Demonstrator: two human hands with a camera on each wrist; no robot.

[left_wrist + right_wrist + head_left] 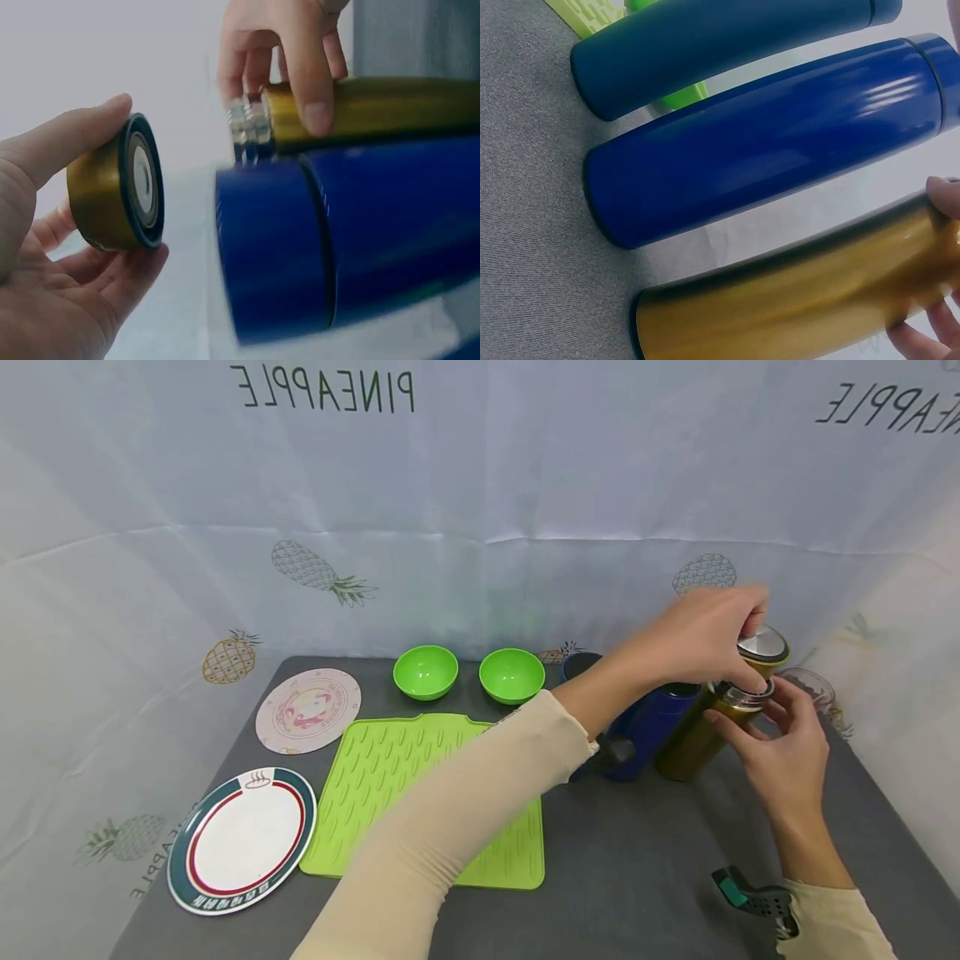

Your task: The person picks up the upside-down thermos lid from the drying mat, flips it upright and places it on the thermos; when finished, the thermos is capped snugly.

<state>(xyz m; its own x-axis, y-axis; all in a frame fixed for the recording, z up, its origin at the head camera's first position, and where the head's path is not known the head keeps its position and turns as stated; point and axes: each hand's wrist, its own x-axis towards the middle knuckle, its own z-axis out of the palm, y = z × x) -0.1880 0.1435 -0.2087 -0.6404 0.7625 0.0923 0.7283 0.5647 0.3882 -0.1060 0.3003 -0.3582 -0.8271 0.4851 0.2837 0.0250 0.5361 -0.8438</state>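
Observation:
A gold thermos bottle [690, 743] stands at the right of the table, its silver threaded neck [251, 131] uncovered. My right hand [795, 760] grips the bottle near its top, thumb on one side and fingers on the other. Its gold lid [97, 196] is pinched between the thumb and fingers of my left hand [701, 631], which reaches across from the left. In the left wrist view the lid is apart from the neck, its underside facing it. A blue thermos [765, 150] stands beside the gold one, partly hidden by my left arm in the head view.
A darker blue thermos [720, 56] stands left of the blue one. Two green bowls [426, 672] sit at the back. A green mat [397, 752] lies mid-table, with a pink round plate [308, 711] and a white, teal-rimmed plate [247, 843] on its left.

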